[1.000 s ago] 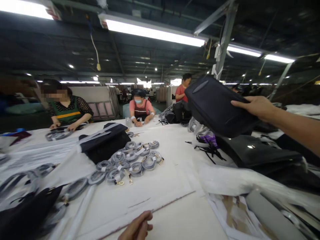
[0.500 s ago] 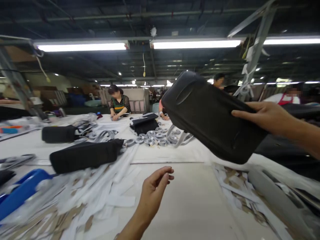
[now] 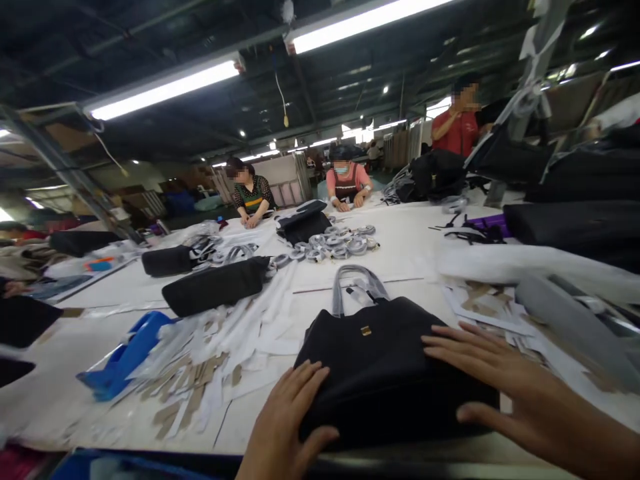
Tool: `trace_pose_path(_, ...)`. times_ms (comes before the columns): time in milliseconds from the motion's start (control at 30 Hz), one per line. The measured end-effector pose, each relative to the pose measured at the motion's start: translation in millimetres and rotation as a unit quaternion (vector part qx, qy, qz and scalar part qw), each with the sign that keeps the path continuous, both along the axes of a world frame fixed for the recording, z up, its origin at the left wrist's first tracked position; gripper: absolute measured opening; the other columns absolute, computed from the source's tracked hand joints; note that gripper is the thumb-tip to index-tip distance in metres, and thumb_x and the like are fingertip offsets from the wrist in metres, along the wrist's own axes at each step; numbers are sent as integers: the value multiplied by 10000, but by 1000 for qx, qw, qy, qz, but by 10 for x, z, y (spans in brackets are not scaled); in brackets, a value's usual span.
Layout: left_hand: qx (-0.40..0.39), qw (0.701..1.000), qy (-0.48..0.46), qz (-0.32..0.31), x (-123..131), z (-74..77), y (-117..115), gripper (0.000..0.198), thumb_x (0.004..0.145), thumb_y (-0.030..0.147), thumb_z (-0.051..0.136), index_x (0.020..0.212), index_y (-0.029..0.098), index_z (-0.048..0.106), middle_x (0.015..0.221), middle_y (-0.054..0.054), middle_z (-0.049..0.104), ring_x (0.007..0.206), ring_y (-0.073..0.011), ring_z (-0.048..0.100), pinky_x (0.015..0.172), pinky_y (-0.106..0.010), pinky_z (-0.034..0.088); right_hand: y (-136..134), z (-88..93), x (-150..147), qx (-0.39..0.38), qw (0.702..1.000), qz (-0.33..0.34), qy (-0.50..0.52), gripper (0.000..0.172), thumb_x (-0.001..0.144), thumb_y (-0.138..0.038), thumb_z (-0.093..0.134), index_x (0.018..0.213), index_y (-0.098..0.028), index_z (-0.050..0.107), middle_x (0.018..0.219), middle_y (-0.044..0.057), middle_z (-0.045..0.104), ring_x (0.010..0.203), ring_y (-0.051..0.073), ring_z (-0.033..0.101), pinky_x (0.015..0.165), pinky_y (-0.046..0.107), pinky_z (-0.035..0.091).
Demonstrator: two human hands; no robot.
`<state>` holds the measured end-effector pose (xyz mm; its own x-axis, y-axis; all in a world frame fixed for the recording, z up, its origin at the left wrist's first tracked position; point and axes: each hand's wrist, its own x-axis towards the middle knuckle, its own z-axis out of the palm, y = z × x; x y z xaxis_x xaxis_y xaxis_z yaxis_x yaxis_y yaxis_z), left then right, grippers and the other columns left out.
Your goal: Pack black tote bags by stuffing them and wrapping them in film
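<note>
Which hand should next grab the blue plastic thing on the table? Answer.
Left, probably: the left hand is nearer the blue plastic thing; the right hand is across the bag from it.

Set in a bag workshop under tube lights (image 3: pixel 370 25), with black bags (image 3: pixel 375 373) and coiled straps (image 3: pixel 357 247) on a white table (image 3: pixel 405 230), co-workers (image 3: pixel 347 181) behind, possibly more beyond, blurred.

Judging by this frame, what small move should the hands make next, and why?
Probably press the left hand and right hand gently inward to square the black bag: it sits on the table with its handle on the far side, and the hands are open at its opposite sides, fingers spread, not gripping it.
</note>
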<state>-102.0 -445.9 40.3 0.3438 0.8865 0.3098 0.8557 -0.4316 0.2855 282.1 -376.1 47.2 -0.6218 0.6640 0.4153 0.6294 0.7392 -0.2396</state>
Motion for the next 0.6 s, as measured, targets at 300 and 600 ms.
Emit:
trace_pose_path(300, -18, 997, -79, 9, -24, -144, 239, 612, 734, 500, 780, 1291, 313, 607, 1288, -81, 656, 1226, -318, 591, 1108, -504, 422, 136, -389, 87, -59, 991, -90, 78, 500, 794, -510, 700, 1265, -371, 608, 1436, 34, 534, 1256, 349, 548, 1026, 551, 496)
trace_pose_path(600, -107, 887, -432, 124, 65, -535, 119, 872, 867, 728, 434, 1546, 221, 227, 1599, -92, 277, 1474, -315, 236, 1215, -463, 224, 14, -565, 297, -164, 942, -231, 178, 682, 700, -657, 582, 1355, -641, 394, 1531, -102, 372, 1408, 341, 320, 1098, 525, 399)
